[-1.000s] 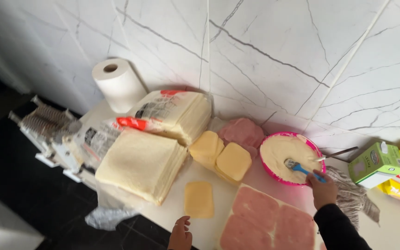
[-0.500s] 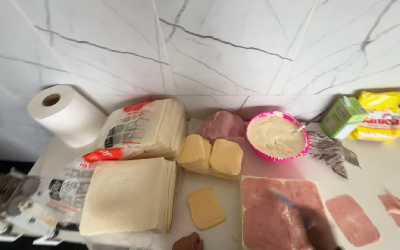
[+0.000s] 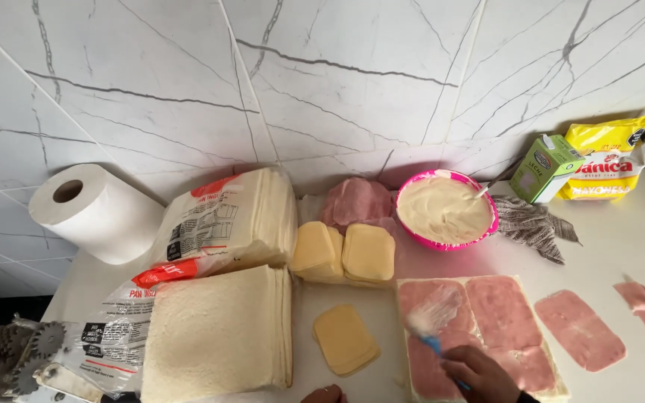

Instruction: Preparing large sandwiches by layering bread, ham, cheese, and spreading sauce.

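My right hand [image 3: 479,373] is at the bottom edge, closed around a blue-handled brush [image 3: 431,328] whose blurred bristles sweep over ham slices on a flat bread sheet [image 3: 479,328]. Only the fingertips of my left hand [image 3: 324,394] show at the bottom edge, just below a small stack of cheese slices [image 3: 345,339]; whether it holds anything is hidden. A pink bowl of pale cream [image 3: 446,210] stands behind the bread sheet, with a utensil handle leaning on its rim.
A stack of thin bread sheets [image 3: 218,332] and a bagged stack [image 3: 222,220] lie left. Two cheese stacks [image 3: 345,252], piled ham [image 3: 352,200], a paper towel roll [image 3: 91,211], a green carton [image 3: 550,168], a yellow pouch [image 3: 610,157], a cloth [image 3: 535,224], loose ham slices [image 3: 580,328].
The view swung right and closer. My right hand moved from the pink bowl down to the ham-covered bread sheet and now sweeps the brush over it.
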